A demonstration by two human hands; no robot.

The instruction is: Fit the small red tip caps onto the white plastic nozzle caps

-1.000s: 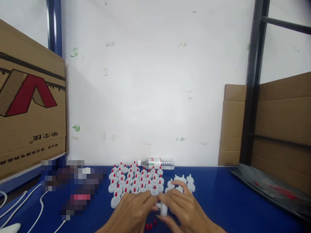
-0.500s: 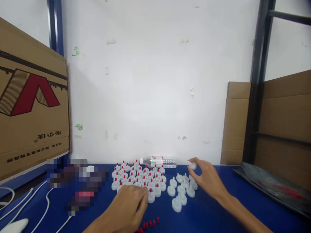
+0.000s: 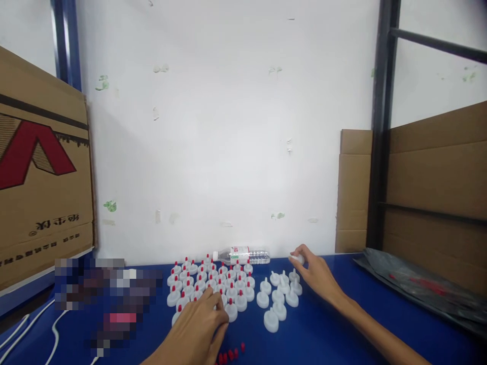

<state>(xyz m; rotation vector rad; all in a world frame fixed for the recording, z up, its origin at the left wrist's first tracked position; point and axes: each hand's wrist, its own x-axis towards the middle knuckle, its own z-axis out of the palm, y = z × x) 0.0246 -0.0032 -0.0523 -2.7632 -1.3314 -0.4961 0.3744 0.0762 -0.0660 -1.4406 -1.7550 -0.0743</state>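
Observation:
My right hand (image 3: 315, 271) is closed, thumb and fingers pinching a white nozzle cap (image 3: 299, 258) just above the table near the wall. Below and left of it stands a loose group of white nozzle caps (image 3: 283, 289) with bare tips. Over the front of a dense group of nozzle caps with red tips (image 3: 210, 276) is my left hand (image 3: 200, 322). Its fingers are curled and drawn together; whatever they grip is hidden by the hand. Several small red tip covers (image 3: 230, 354) lie by its thumb side, at the bottom of the view.
Behind the caps a clear plastic bottle (image 3: 243, 255) lies on its side against the wall. White cables (image 3: 57, 329) and a blurred-out area (image 3: 117, 304) are at left. A grey plastic bag (image 3: 418, 284) lies at right. Cardboard boxes (image 3: 41, 162) flank the blue table (image 3: 323, 334).
The view has turned slightly right, so the scene sits further left. My left hand's fingers reach a little further over the red-tipped caps. My right hand keeps its cap, now turned more behind the fingers.

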